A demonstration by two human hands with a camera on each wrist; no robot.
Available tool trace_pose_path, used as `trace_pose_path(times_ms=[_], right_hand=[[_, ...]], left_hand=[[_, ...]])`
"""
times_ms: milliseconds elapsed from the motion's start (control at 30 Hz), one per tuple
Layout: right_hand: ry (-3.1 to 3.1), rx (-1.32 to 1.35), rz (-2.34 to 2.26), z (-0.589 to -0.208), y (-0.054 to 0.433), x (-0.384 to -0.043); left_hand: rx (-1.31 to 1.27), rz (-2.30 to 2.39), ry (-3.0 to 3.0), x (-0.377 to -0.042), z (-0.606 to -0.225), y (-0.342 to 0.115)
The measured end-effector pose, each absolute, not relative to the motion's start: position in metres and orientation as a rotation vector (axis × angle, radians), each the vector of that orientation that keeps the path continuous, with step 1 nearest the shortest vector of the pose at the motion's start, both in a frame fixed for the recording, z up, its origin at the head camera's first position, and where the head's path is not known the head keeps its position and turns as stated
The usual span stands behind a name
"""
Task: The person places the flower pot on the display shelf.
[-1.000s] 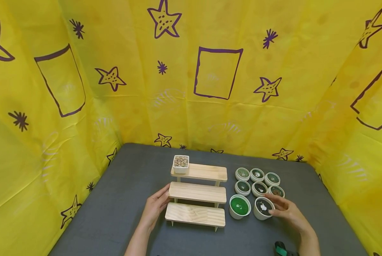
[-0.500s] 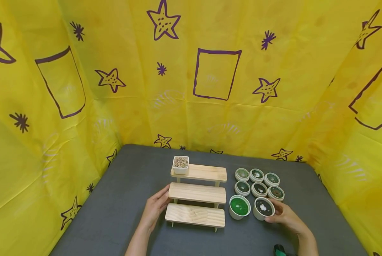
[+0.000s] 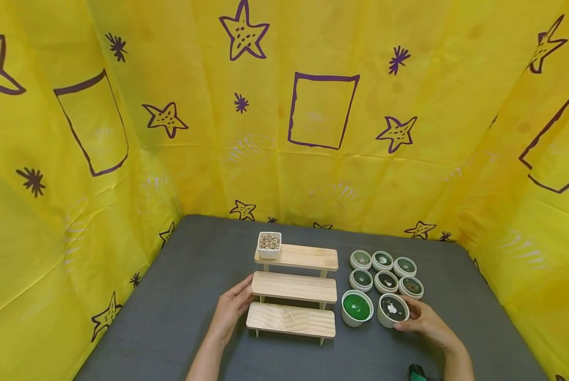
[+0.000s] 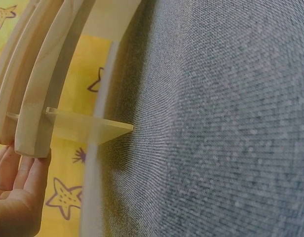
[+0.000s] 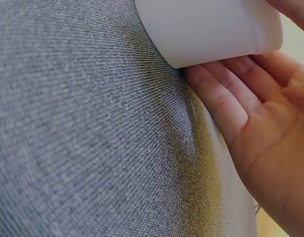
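Note:
A three-tier pale wooden display stand [image 3: 294,287] stands on the grey tabletop. My left hand [image 3: 230,309] is at its left side, fingertips touching the end of the middle step; the left wrist view shows its fingers [image 4: 36,177] fairly straight against the wood. A small square white pot [image 3: 270,251] of pebble-like bits sits at the top step's left end. To the right, my right hand [image 3: 427,324] holds a white cup [image 3: 393,311] with a dark filling and white patch, thumb in front and fingers along its far side. The cup's base touches the cloth in the right wrist view [image 5: 211,29].
A white cup with bright green filling [image 3: 357,308] stands just left of the held one. Behind both are several low round tubs [image 3: 386,281] with dark green tops. A black and green object [image 3: 415,372] lies near the right forearm. Yellow patterned curtains [image 3: 265,174] enclose the table.
My right thumb has moved from the cup's rim down to its lower front side, and the fingers have slid lower along its right side. The left hand and the stand have stayed put.

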State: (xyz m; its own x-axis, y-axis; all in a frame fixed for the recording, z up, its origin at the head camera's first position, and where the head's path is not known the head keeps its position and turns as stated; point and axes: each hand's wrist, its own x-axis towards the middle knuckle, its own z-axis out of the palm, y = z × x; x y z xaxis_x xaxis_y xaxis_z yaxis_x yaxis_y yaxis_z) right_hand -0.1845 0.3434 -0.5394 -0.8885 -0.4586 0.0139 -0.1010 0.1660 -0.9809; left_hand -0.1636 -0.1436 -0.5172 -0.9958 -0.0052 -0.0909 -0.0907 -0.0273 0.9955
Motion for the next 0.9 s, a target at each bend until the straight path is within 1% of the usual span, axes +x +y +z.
trace_pose_path(times_ms=[233, 367, 500, 700, 900], right_hand=[[2.26, -0.507, -1.745, -0.536, 0.341, -0.184], [2.337, -0.4, -1.732, -0.53, 0.339, -0.182], [2.403, -0.306, -1.689, -0.519, 0.337, -0.181], [2.551, -0.314, -1.612, -0.5, 0.336, -0.179], [2.652, -0.243, -1.551, -0.482, 0.331, -0.181]], left_hand=[[-0.131, 2.221, 2.137, -0.164, -0.517, -0.143], [-0.145, 2.236, 2.124, -0.165, -0.517, -0.143], [-0.146, 2.239, 2.127, -0.164, -0.517, -0.142], [-0.155, 2.251, 2.114, -0.165, -0.518, -0.142], [-0.135, 2.248, 2.115, -0.165, -0.518, -0.143]])
